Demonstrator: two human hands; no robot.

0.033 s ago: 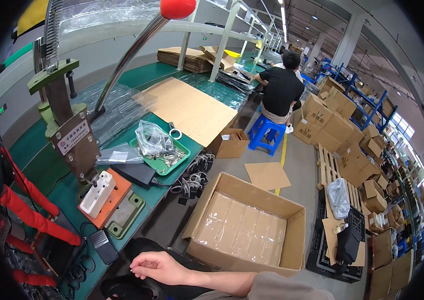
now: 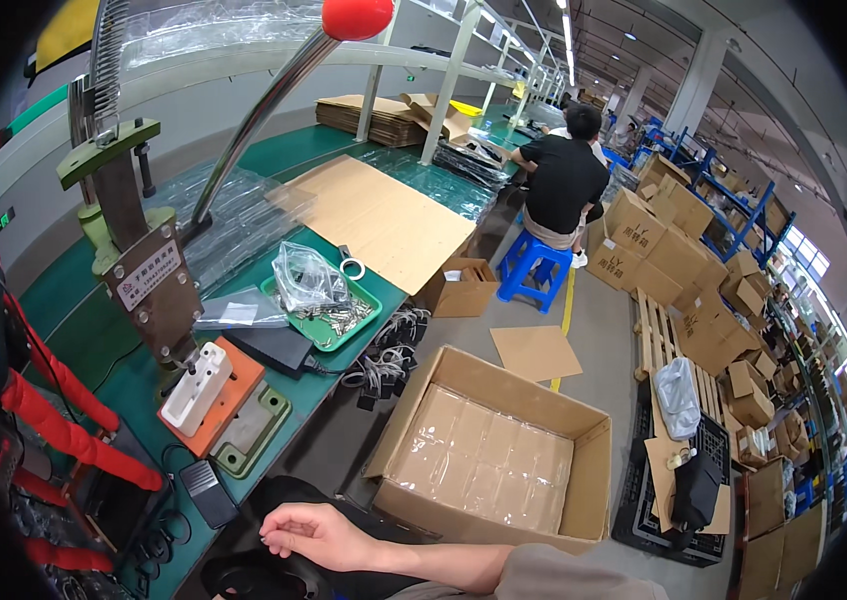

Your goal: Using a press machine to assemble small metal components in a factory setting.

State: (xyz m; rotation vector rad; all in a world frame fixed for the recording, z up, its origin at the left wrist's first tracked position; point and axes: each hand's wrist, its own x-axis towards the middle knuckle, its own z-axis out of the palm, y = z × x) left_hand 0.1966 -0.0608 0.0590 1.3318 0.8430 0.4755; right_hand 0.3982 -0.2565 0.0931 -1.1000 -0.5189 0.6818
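My right hand (image 2: 312,531) hovers or rests over my dark-clothed lap, its forearm coming in from the lower right. The fingers curl loosely in toward the thumb, and no object shows in them. Left of it, on the green bench edge, lies a black box-shaped device (image 2: 208,494) with a cable. Beyond that stands a hand press (image 2: 144,280) with a red-knobbed lever (image 2: 269,110). Under its ram a white plastic part (image 2: 196,387) sits on an orange block (image 2: 241,372), over a green metal base (image 2: 262,430). My left hand cannot be made out.
A green tray (image 2: 362,317) holds small metal parts and a plastic bag (image 2: 306,277). Cardboard sheet (image 2: 379,220) covers part of the bench. An open carton (image 2: 592,470) stands at right. Red-wrapped tubes (image 2: 79,450) are at left. A person (image 2: 564,180) sits farther off.
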